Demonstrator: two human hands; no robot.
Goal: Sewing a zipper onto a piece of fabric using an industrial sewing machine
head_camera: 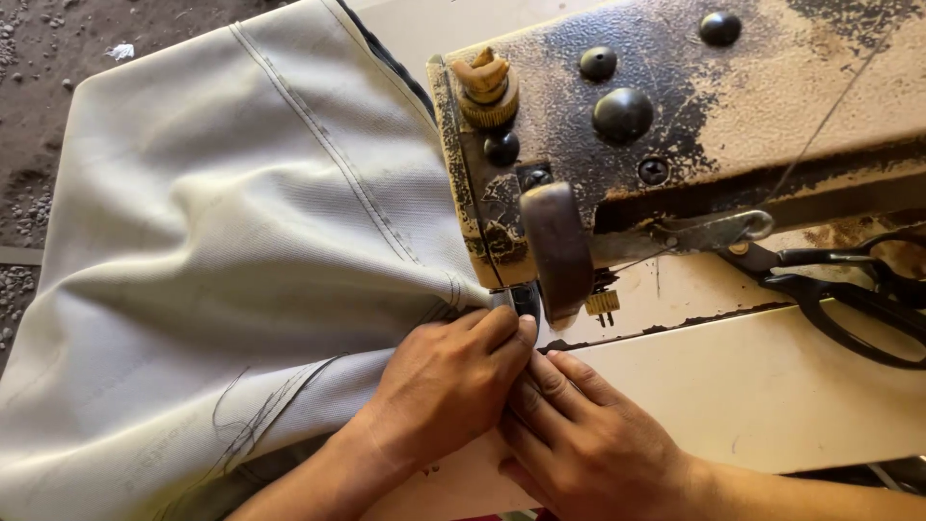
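Note:
A large piece of light grey cloth [222,241] with stitched seams spreads over the left of the table and runs under the head of an old, worn sewing machine [675,116]. My left hand [449,386] lies flat on the cloth edge just in front of the presser foot [521,299], fingers pressed together. My right hand [588,439] sits right beside it, fingertips pinching the same cloth edge at the needle area. The needle itself is hidden behind the machine's face and my fingers.
Black-handled scissors [849,289] lie on the cream table top [772,386] at the right, behind the machine arm. A thread runs diagonally across the machine body. Bare dirt floor [39,106] with small stones shows at the upper left.

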